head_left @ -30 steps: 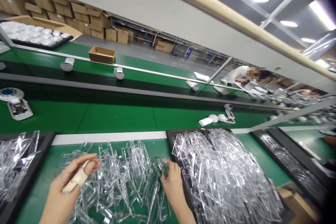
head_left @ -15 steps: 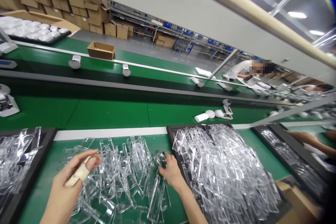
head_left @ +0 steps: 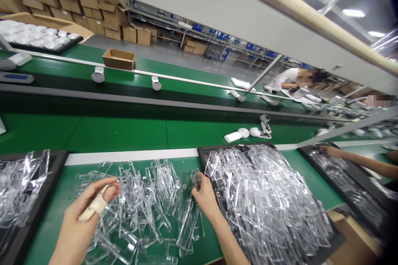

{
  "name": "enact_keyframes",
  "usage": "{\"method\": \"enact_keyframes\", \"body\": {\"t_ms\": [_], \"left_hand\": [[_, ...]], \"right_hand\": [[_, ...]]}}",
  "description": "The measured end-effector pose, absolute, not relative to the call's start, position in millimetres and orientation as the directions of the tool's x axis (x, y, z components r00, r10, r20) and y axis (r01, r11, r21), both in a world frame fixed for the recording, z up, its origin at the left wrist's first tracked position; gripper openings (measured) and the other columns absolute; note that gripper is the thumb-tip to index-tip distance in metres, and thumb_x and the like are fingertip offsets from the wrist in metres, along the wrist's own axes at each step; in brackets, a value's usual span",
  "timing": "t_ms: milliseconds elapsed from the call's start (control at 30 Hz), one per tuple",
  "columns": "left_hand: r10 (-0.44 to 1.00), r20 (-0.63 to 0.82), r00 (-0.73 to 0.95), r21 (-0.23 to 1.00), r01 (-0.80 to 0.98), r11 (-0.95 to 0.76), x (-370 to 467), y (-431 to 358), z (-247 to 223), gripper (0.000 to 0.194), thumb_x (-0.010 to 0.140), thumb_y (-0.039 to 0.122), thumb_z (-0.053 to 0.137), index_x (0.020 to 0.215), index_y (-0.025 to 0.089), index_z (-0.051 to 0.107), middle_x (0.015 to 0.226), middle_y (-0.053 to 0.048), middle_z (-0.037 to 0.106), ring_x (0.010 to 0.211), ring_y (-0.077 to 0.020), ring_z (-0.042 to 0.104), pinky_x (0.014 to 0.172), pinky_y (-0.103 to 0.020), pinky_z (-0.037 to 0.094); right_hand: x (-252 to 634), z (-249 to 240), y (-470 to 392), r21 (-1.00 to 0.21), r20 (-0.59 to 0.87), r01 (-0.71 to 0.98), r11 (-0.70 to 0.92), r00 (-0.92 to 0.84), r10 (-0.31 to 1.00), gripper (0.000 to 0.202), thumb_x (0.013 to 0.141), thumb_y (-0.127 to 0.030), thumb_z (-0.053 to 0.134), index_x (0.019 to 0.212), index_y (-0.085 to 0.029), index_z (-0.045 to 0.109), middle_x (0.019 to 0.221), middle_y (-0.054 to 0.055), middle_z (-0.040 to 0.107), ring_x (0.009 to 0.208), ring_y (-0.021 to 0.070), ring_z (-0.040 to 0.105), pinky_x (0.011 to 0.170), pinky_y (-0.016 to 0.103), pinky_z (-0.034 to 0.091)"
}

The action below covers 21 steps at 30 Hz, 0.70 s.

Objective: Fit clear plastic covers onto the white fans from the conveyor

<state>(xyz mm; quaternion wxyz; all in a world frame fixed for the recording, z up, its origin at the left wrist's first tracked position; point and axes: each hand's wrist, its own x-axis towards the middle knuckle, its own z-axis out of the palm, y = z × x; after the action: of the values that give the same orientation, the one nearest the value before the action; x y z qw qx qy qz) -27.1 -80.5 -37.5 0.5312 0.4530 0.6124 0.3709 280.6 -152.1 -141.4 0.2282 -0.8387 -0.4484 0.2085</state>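
Observation:
My right hand (head_left: 205,194) pinches a clear plastic piece (head_left: 195,178) between thumb and fingers, just left of the full tray's edge. Below it, several loose clear plastic pieces (head_left: 186,223) lie on the green table. My left hand (head_left: 88,209) hovers over the left side of a loose pile of clear plastic pieces (head_left: 137,194). Its fingers are loosely curved and nothing shows in them; beige tape (head_left: 93,209) wraps the thumb. To the right, a black tray (head_left: 203,157) is heaped with the same clear pieces.
Another black tray (head_left: 60,165) with clear pieces stands at the left. A co-worker's hand (head_left: 331,152) reaches into a further tray (head_left: 311,149) at the right. Beyond the white edge, white devices (head_left: 244,133) lie on a green belt (head_left: 124,132). A slanting metal bar (head_left: 351,126) crosses the right side.
My right hand has risen slightly with the clear piece. My left hand is nearly still. White devices on the near belt shifted left, those on the upper belt right. The co-worker's hand moved left over the tray.

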Motion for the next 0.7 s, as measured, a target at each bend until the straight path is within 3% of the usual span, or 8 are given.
{"method": "enact_keyframes", "body": {"t_ms": [133,267,333,433,567,700], "left_hand": [[0.953,-0.301,-0.024,0.935,0.190,0.300,-26,-80,-37,0.045,0.067,0.055,0.064,0.099,0.023,0.062,0.094,-0.004,0.069,0.088,-0.0250,0.066,0.084,-0.036,0.053],[0.951,-0.309,-0.008,0.930,0.205,0.304,-22,-82,-37,0.044,0.065,0.055,0.066,0.097,0.025,0.064,0.093,-0.003,0.070,0.088,-0.0241,0.066,0.079,-0.032,0.054],[0.948,-0.318,0.019,0.931,0.194,0.308,-16,-85,-37,0.043,0.063,0.056,0.067,0.093,0.025,0.066,0.090,-0.003,0.070,0.085,-0.0245,0.067,0.076,-0.032,0.055],[0.941,-0.326,0.095,0.935,0.181,0.305,-1,-97,-42,0.038,0.065,0.053,0.066,0.089,0.023,0.067,0.090,-0.004,0.070,0.085,-0.0249,0.066,0.079,-0.034,0.053],[0.876,-0.314,0.365,0.945,0.205,0.254,29,-125,-59,0.029,0.075,0.040,0.058,0.099,0.025,0.066,0.095,-0.005,0.068,0.087,-0.0221,0.064,0.078,-0.033,0.051],[0.639,-0.380,0.669,0.915,0.370,0.157,63,-149,-77,0.049,0.073,0.029,0.056,0.122,0.026,0.056,0.105,-0.007,0.065,0.088,-0.0192,0.062,0.079,-0.030,0.049]], "right_hand": [[288,-129,-147,-0.677,-0.128,0.545,-0.494,0.575,0.808,0.063,0.067,-0.025,0.044,0.127,-0.008,0.043,0.117,0.015,0.051,0.115,0.0278,0.044,0.102,0.040,0.030],[293,-117,-153,-0.771,-0.209,0.367,-0.520,0.626,0.751,0.065,0.066,-0.032,0.045,0.126,-0.008,0.045,0.126,0.016,0.049,0.120,0.0291,0.042,0.105,0.041,0.027],[289,-113,-166,-0.800,-0.294,0.247,-0.547,0.633,0.716,0.060,0.066,-0.037,0.047,0.120,-0.010,0.050,0.124,0.016,0.053,0.116,0.0306,0.047,0.100,0.043,0.032],[276,-108,-194,-0.824,-0.448,0.023,-0.566,0.586,0.676,0.051,0.068,-0.043,0.049,0.108,-0.014,0.057,0.106,0.014,0.065,0.096,0.0297,0.060,0.079,0.042,0.048],[260,-107,-229,-0.723,-0.688,-0.516,-0.460,0.478,0.546,0.054,0.053,-0.041,0.069,0.101,-0.017,0.061,0.096,0.010,0.069,0.086,0.0258,0.063,0.071,0.035,0.049],[252,-123,-249,-0.672,-0.738,-0.626,-0.396,0.522,0.427,0.058,0.043,-0.042,0.079,0.094,-0.018,0.063,0.089,0.008,0.069,0.077,0.0219,0.062,0.063,0.031,0.048]]}}
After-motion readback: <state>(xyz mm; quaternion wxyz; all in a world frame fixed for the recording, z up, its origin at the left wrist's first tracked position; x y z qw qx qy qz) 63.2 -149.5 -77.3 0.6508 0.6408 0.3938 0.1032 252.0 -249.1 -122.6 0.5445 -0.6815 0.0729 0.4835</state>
